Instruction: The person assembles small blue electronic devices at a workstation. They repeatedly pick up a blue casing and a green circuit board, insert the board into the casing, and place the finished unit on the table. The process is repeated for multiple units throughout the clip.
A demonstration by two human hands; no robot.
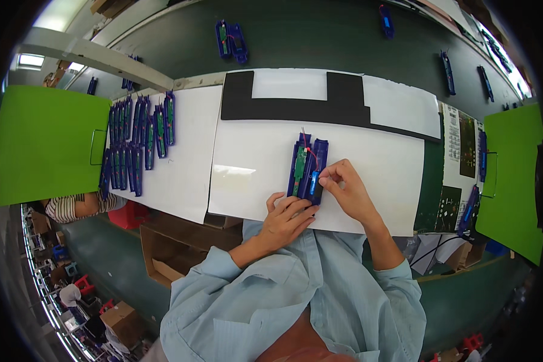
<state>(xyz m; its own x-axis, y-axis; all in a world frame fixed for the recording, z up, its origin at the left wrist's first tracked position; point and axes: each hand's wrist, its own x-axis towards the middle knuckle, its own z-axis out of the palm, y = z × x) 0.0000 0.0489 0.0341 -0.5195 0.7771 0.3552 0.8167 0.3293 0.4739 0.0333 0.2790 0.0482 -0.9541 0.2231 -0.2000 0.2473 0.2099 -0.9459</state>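
Green board sat in casing, halves unjoined; left hand spread against lower end; right hand pinched blue cell.

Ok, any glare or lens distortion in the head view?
Head view: a bright glare patch on the white sheet, left of the blue casing; also in the head view, the far dark green surface bends toward the rim and corners go black.

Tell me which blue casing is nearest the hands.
The opened casing on the white sheet, with left hand and right hand at it; every other lies farther away.
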